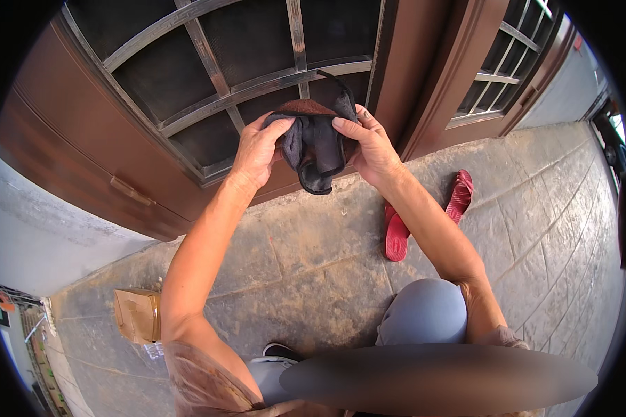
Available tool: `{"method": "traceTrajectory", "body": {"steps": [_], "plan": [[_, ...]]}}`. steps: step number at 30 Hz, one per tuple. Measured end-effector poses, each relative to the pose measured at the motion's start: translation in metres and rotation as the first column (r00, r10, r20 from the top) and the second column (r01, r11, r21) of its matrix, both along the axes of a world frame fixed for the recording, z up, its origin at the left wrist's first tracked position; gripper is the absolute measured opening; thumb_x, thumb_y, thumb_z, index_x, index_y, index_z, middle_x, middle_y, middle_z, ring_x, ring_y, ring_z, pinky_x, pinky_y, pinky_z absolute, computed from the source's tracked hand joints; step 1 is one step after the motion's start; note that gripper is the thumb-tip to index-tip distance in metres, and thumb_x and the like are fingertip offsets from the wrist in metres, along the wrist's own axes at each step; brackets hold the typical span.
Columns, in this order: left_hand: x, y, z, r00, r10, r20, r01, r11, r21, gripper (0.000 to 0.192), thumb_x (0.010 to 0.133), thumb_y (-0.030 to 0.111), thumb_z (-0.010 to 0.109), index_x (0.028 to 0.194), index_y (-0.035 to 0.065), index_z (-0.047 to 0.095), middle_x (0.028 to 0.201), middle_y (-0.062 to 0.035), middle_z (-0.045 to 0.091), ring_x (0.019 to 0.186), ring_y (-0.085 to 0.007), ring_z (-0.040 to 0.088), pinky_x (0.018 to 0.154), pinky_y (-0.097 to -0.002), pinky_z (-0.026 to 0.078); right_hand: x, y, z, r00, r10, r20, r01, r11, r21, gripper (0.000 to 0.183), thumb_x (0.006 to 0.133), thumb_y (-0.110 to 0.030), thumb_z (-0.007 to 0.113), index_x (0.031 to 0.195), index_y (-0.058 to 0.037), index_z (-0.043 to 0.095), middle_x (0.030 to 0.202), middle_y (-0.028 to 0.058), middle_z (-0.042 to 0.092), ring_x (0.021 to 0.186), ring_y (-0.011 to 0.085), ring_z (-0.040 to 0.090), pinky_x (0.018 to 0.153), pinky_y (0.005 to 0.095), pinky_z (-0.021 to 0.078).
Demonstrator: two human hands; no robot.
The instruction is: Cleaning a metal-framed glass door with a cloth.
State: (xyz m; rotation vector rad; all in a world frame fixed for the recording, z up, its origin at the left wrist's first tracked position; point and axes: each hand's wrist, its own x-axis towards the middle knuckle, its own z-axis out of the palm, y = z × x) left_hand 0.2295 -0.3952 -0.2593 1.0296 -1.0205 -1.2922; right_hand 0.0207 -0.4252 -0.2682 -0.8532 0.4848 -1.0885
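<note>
A dark cloth [321, 148] with black edging and a reddish-brown part at its top is stretched between my two hands, in front of a brown door. My left hand [258, 151] pinches its left edge, thumb on top. On the right side, my right hand [373, 143] grips the upper edge with thumb and fingers. A black strap end sticks up beside the right fingers. Folds of the cloth hang down below the hands. What exactly the item is, I cannot tell.
Brown doors with metal grilles [229, 99] stand ahead. Red slippers [396, 237] lie on the concrete floor [313, 281] by my right forearm. A cardboard box [138, 315] sits at the left, near a white wall [57, 229]. My bent knee shows at lower right.
</note>
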Motion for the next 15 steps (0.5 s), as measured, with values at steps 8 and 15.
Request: {"method": "traceTrajectory", "body": {"steps": [8, 15], "plan": [[-0.012, -0.004, 0.020, 0.835, 0.216, -0.506, -0.146, 0.974, 0.174, 0.036, 0.097, 0.037, 0.055, 0.116, 0.0070, 0.062, 0.116, -0.0095, 0.068, 0.111, -0.0268, 0.063, 0.104, -0.0471, 0.045, -0.027, -0.005, -0.017, 0.979, 0.056, 0.194, -0.063, 0.998, 0.031, 0.018, 0.091, -0.006, 0.064, 0.108, -0.0121, 0.065, 0.117, -0.0003, 0.066, 0.105, 0.0152, 0.063, 0.098, 0.0411, 0.0479], [-0.003, 0.000, 0.034, 0.726, 0.593, -0.349, -0.568, 0.803, 0.180, 0.028, 0.091, 0.024, 0.068, 0.109, 0.0042, 0.062, 0.105, -0.0066, 0.067, 0.102, -0.0201, 0.064, 0.092, -0.0374, 0.052, -0.035, -0.002, -0.029, 0.995, -0.011, 0.096, 0.004, 0.997, 0.071, 0.013, 0.093, -0.009, 0.065, 0.105, -0.0102, 0.067, 0.122, 0.0024, 0.067, 0.111, 0.0183, 0.062, 0.102, 0.0440, 0.0470]]}}
